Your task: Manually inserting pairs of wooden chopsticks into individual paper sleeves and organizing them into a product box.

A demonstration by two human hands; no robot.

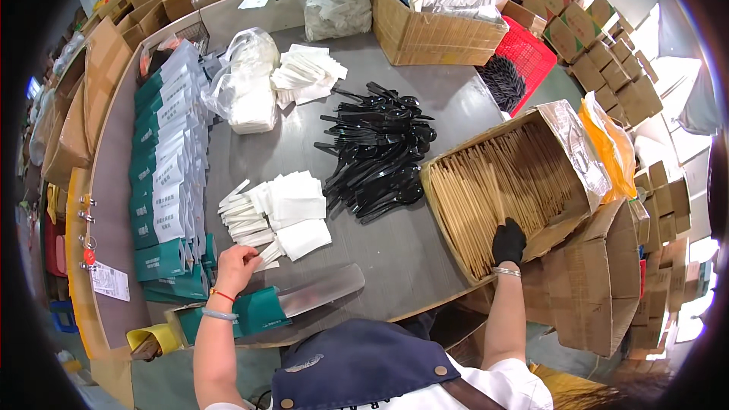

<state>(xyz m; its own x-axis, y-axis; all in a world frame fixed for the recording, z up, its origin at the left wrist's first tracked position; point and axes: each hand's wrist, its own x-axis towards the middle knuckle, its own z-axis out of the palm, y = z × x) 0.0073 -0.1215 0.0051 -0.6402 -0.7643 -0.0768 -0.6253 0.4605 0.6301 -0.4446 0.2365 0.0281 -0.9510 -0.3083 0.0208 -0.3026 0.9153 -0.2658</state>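
Observation:
My left hand (237, 267) is bare, its fingertips pinched together at the edge of a pile of slim white paper packets (241, 216). Folded white napkins (298, 201) lie against that pile. Below the wrist, a teal pouch (260, 311) sits at the end of a translucent trough-like piece (323, 291) near the table's front edge. On the right, my right hand (509, 243) wears a black glove and rests on paper-wrapped chopsticks (486, 190) packed in a cardboard box (449, 249). The dark glove hides how its fingers are placed.
Black plastic cutlery (380, 152) is heaped mid-table. Stacked teal and white pouches (171, 159) line the left side. Farther back are more napkins (307, 72), a plastic bag (338, 0), a carton (433, 34) and a red basket (535, 53). A yellow container (148, 342) hangs by the front left corner.

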